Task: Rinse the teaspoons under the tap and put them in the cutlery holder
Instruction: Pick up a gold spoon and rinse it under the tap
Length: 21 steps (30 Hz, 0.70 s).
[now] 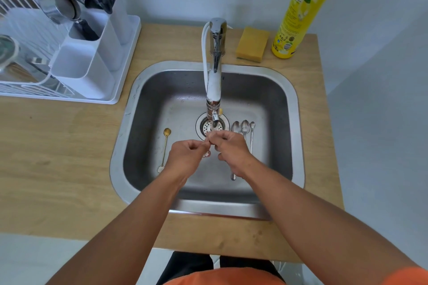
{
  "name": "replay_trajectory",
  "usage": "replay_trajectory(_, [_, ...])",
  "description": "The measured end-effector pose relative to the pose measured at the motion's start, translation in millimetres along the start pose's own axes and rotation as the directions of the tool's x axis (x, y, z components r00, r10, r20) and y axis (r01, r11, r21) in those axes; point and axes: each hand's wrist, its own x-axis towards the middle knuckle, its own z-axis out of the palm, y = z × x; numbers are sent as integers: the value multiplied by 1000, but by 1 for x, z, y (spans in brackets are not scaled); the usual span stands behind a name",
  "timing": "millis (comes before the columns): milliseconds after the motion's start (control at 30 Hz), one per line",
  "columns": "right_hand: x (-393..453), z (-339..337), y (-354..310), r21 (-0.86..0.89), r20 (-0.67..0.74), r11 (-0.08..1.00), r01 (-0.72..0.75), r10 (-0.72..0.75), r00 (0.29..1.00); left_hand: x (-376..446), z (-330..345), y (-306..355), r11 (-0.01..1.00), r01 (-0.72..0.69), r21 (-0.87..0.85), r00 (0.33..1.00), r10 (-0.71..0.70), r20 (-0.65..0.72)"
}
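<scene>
I have both hands together under the tap (215, 71) spout, over the drain of the sink (289, 90). My left hand (185, 157) and my right hand (231, 150) have their fingers curled, pinching one small teaspoon (206, 153) between them; only a pale bit of its handle end shows below my left knuckles, so I cannot tell how its bowl lies. What matters for the move ahead is where the cutlery holder (92, 58) stands: up and to my left on the surface, well apart from the sink, in the white drying rack (27, 90). My left hand is the nearer one to it, so I judge that hand should carry the spoon across, handle turned upright to drop into a compartment. Three silver teaspoons (243, 129) lie side by side just beside my right hand, their long axes pointing away from me, bowls far. A gold teaspoon (165, 143) lies the same way to the left of my left hand.
</scene>
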Motion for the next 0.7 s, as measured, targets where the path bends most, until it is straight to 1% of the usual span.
replay_trajectory(67, [5,-3,-9,-27,-9,1000,0,0,1000,-1,-1,-3,999,-17,41,1000,17,5])
replay_trajectory(167, [13,-7,-24,-7,-89,1000,8,-8,996,-5,-1,-7,997,-23,80,999,19,45])
replay_trajectory(233, [16,-7,-27,-18,-108,1000,12,-14,994,-8,0,-8,997,-9,81,998,4,58])
replay_trajectory(333, [9,-5,-18,-12,-102,1000,15,-16,995,-8,0,-7,997,11,72,999,-15,52])
replay_trajectory(433, [-2,0,0,-60,-48,998,18,-21,999,-9,4,-7,998,25,59,1000,-25,13])
replay_trajectory(500, [-5,3,7,-60,-35,998,18,-20,999,-11,6,-9,998,40,53,999,-41,28])
replay_trajectory(533, [-5,3,7,-56,-33,998,13,-15,999,-13,6,-8,997,78,26,995,-79,53])
replay_trajectory(600, [-3,1,2,-9,3,1000,-1,1,1000,-14,3,-6,971,227,-80,964,-213,156])
replay_trajectory(667, [0,0,-5,86,59,996,-25,20,998,-13,-1,-4,904,385,-186,893,-314,324])
replay_trajectory(700, [2,-2,-8,110,78,993,-35,27,997,-13,-2,-2,870,437,-229,860,-329,390])
